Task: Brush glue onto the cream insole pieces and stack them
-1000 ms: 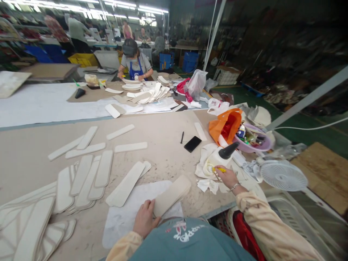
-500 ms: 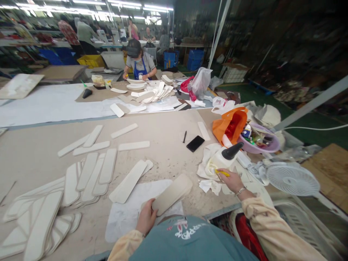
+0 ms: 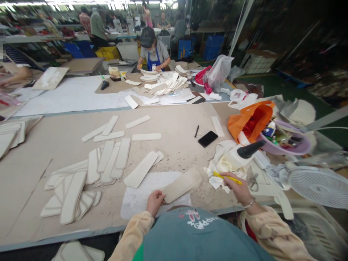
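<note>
My left hand (image 3: pixel 154 201) grips the near end of a long cream padded strip (image 3: pixel 182 185) that lies across a white sheet (image 3: pixel 141 197) at the table's near edge. My right hand (image 3: pixel 238 188) holds a thin yellow brush (image 3: pixel 227 177), its tip resting by the crumpled white rags (image 3: pixel 221 170) beside a cream glue bottle with a black nozzle (image 3: pixel 240 157). Another cream strip (image 3: pixel 141 174) lies just left of the held one.
Several cream strips (image 3: pixel 103 165) lie spread over the brown table (image 3: pixel 176 123) to the left. A black phone (image 3: pixel 208 139), a pen (image 3: pixel 196 131), an orange bag (image 3: pixel 250 119), a purple basin (image 3: pixel 288 139) and a white fan (image 3: pixel 318 183) sit to the right. A person in a blue apron (image 3: pixel 153 54) works at the far table.
The view has swung left and down. My right hand drew the yellow brush back from the bottle toward the table edge. My left hand keeps hold of the strip.
</note>
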Available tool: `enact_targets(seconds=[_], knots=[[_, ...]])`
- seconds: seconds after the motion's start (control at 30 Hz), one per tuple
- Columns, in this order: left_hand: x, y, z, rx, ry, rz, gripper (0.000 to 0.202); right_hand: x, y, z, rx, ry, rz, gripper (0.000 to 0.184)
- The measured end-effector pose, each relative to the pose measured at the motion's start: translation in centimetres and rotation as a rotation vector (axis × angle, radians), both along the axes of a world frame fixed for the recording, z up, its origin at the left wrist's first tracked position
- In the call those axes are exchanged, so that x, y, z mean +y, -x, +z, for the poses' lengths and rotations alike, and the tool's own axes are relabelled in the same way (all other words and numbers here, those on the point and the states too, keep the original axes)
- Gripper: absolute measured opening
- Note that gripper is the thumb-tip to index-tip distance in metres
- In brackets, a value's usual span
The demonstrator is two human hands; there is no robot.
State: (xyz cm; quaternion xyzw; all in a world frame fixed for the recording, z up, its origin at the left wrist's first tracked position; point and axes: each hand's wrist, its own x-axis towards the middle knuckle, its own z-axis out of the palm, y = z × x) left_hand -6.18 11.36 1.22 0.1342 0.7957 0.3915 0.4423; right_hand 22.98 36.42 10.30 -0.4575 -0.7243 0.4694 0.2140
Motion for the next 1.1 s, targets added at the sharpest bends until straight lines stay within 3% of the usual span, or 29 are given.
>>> enact_targets(seconds=[0.17,0.3,0.47,0.67,0.97,1.1], knots=[[0.5,0.0,0.6,-0.106,0.014,0.033,0.011,-5.4,7.0,-1.7,0.063,0.283,0.267,0.031],[0.7,0.1,0.9,-0.15,0.02,0.042,0.01,-7.7,11.0,-2.6,0.081,0.309,0.442,0.026],[0.7,0.3,1.0,-0.173,0.017,0.043,0.01,-8.3,12.9,-3.1,0.078,0.31,0.553,0.023],[0.6,0.4,0.9,-0.174,0.017,0.045,0.011,-7.4,12.2,-3.4,0.001,0.242,0.402,0.025],[0.6,0.5,1.1,-0.161,-0.004,0.024,0.018,-1.8,7.6,-3.3,-0.073,0.105,0.127,0.032],[0.5,0.5,1.1,-0.151,-0.004,0.033,0.022,-1.1,6.7,-2.9,-0.075,0.075,0.059,0.033]])
